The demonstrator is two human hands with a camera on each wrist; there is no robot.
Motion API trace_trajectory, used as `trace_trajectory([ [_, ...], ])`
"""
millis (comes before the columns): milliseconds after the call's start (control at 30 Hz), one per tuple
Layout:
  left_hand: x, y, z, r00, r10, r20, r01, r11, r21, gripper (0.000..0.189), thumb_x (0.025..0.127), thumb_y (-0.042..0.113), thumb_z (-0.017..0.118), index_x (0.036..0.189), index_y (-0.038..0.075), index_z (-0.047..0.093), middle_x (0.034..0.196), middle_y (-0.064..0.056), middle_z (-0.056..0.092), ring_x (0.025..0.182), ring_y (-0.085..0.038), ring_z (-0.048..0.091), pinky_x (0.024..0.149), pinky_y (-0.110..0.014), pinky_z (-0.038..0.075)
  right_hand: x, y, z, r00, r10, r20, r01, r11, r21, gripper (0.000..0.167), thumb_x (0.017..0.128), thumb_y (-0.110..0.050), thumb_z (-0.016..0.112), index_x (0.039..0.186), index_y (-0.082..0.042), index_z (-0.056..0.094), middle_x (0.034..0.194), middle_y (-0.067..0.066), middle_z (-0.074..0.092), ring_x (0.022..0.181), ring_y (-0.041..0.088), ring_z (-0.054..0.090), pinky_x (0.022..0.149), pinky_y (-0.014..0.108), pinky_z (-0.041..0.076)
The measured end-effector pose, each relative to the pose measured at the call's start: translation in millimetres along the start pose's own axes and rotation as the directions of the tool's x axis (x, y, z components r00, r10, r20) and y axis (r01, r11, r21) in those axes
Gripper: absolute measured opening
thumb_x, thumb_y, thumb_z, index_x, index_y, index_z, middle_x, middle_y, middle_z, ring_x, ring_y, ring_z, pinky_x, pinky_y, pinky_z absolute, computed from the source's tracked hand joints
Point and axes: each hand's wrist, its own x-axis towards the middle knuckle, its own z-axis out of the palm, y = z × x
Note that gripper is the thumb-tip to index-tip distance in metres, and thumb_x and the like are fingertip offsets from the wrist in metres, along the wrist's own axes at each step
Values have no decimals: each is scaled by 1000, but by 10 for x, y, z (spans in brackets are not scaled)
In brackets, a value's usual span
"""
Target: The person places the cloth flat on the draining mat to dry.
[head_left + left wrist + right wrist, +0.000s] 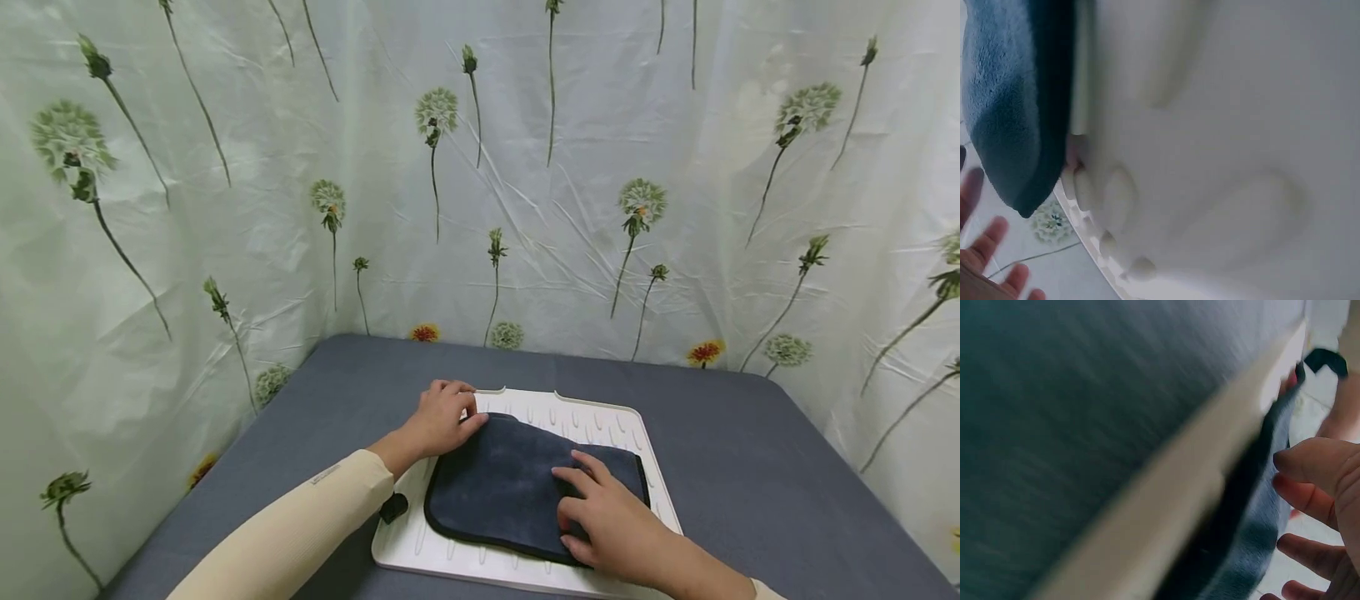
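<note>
You've got a dark navy towel (517, 492) on a white ribbed tray (592, 421), grey-blue tablecloth (750, 467), pale green dandelion-print curtain (600, 167), cream sleeve (300, 521).

Cloth (517, 492) was dark navy, soft & plushy, short matt pile, w/ a smooth black stitched edge binding and small black loop tab. Tray (600, 421) under it looked like white plastic, smooth, faint sheen, w/ moulded raised ridges. Table cover (750, 433) was grey-blue woven fabric, matt, fine grain. Backdrop (225, 208) was thin, creased sheet, slightly glossy, printed w/ dandelions. Sleeve (300, 525) on left arm was cream knit, finely ribbed, matt.
</note>
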Motion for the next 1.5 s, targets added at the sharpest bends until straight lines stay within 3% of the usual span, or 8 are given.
trace_trajectory([
  [100, 74, 9, 3, 992, -119, 40, 119, 993, 6, 24, 105, 38, 55, 94, 19, 67, 138, -11, 60, 132, -44, 44, 105, -63, 37, -92, -16, 38, 999, -47, -26, 46, 998, -37, 23, 80, -33, 86, 81, -38, 63, 134, 11, 64, 131, 49, 52, 93, 56, 55],
  [233, 148, 19, 5, 961, -246, 125, 242, 969, 45, 22, 105, 37, 55, 100, 20, 70, 136, -9, 60, 127, -41, 43, 101, -59, 36, -193, -24, 37, 999, -46, 2, 46, 999, -19, 15, 87, -41, 80, 85, -41, 65, 138, 10, 62, 133, 50, 50, 92, 59, 54],
  [367, 219, 29, 21, 946, -268, 179, 253, 962, 103, 23, 103, 40, 59, 97, 23, 73, 138, -7, 60, 126, -40, 43, 98, -57, 37, -266, -29, -1, 998, -33, 48, 33, 999, 14, 8, 92, -47, 74, 90, -43, 67, 142, 10, 59, 135, 50, 48, 92, 63, 53],
  [533, 289, 13, 38, 935, -318, 157, 295, 943, 155, 26, 105, 39, 56, 107, 23, 76, 140, -7, 59, 127, -41, 43, 102, -60, 35, -344, -3, -32, 999, -29, 29, 30, 999, -12, 12, 87, -43, 80, 89, -43, 68, 141, 10, 60, 134, 50, 49, 92, 64, 52],
  [633, 286, -21, 29, 920, -354, 169, 328, 930, 164, 23, 102, 40, 61, 100, 23, 76, 136, -9, 59, 123, -41, 43, 103, -60, 35, -405, 33, -30, 1000, -17, 25, 17, 999, -27, 13, 86, -44, 80, 86, -43, 67, 139, 11, 62, 132, 50, 50, 92, 63, 52],
  [800, 256, -89, 34, 919, -333, 211, 312, 941, 128, 22, 97, 44, 68, 85, 25, 72, 133, -10, 59, 118, -40, 45, 99, -59, 36, -513, 109, -63, 997, 44, 70, -43, 999, -9, 12, 87, -47, 78, 85, -43, 66, 138, 13, 62, 132, 51, 49, 90, 63, 52],
  [1233, 214, -108, -8, 928, -253, 274, 248, 967, 54, 17, 94, 42, 72, 84, 28, 72, 142, -9, 56, 126, -42, 43, 100, -59, 38, -627, 196, -103, 985, 153, 84, -152, 988, -23, 18, 84, -35, 83, 79, -41, 67, 135, 17, 63, 130, 56, 49, 91, 65, 51],
  [1500, 226, -53, 8, 921, -267, 283, 270, 962, 28, 9, 94, 33, 74, 102, 30, 74, 149, -8, 50, 133, -42, 39, 104, -60, 35, -627, 179, -49, 985, 160, 62, -159, 987, -7, 22, 81, -27, 85, 76, -39, 67, 130, 17, 65, 128, 56, 50, 93, 66, 49],
])
